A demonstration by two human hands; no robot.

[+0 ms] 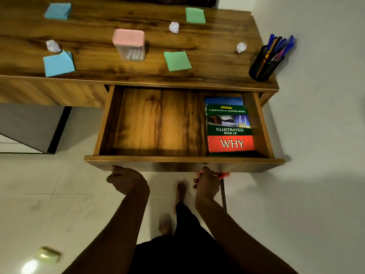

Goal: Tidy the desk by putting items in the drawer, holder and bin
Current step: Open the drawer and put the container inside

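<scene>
**Drawer open, desk top cluttered**

The brown wooden desk (98,18) has its wide wooden drawer (158,119) pulled out. At the drawer's right end a green-and-red illustrated book (230,131) lies on a blue book (223,100).

The left hand (126,180) and right hand (207,183) are both curled at the lower edge of the drawer front. I cannot tell whether either hooks it.

A black mesh pen holder (264,66) full of pens stands at the desk's right front corner. A clear pink-lidded container (129,45) stands mid-desk.

Scattered about are two blue note pads (58,64), two green note pads (177,61) and three crumpled paper balls (174,27).
</scene>
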